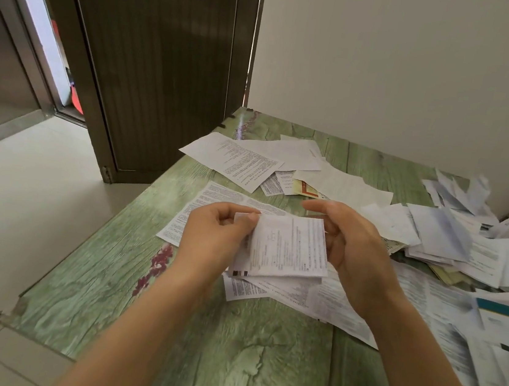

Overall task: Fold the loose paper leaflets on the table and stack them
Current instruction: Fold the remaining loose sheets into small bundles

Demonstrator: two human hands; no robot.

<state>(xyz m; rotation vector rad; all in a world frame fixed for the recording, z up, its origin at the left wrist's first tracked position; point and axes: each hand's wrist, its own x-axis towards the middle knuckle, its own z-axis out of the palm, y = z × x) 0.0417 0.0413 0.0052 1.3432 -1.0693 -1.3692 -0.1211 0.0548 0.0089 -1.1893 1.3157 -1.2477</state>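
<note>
Forearms (pixel 141 323) reach over the green bench (pixel 226 356), where the left hand (pixel 212 235) pinches one edge of a part-folded leaflet (pixel 288 245) and the right hand (pixel 355 247) curls round the other (thin, limp paper, probably best held by its edges) above scattered papers (pixel 452 246).

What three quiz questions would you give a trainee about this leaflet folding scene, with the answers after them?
1. True or false: the left hand and the right hand both hold the same leaflet.
2. Multiple choice: the thickest heap of papers lies A) on the person's left, B) on the person's right, C) on the floor.
3. Fill in: the table has a wood-grain surface coloured ____.

Key: 1 true; 2 B; 3 green.
</note>
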